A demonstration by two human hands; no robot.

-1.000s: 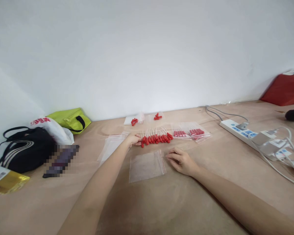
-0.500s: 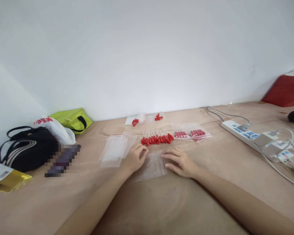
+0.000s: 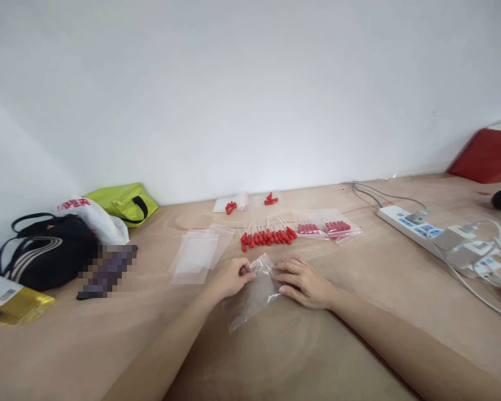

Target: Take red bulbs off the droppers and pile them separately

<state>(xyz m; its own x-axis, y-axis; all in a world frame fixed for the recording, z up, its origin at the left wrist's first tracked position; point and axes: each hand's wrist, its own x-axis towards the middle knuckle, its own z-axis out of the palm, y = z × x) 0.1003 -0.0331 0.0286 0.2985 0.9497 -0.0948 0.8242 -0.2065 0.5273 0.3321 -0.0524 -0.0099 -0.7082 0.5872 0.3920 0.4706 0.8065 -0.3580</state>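
Clear zip bag (image 3: 253, 301), one: lies between left hand (image 3: 232, 278) and right hand (image 3: 305, 283); long axis slanting near-left to far-right, zip end far. Left hand: fingertips pinching bag's edge. Right hand: fingers loosely curved at opposite edge, grip indeterminable. Red-tipped sticks (image 3: 268, 238): row beyond, red ends nearward, pale stems wallward.

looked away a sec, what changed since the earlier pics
The left hand came back from the red-tipped sticks and took hold of the clear bag, which has turned. The right hand shifted slightly left to the bag. The bag pile and power strip stayed put.
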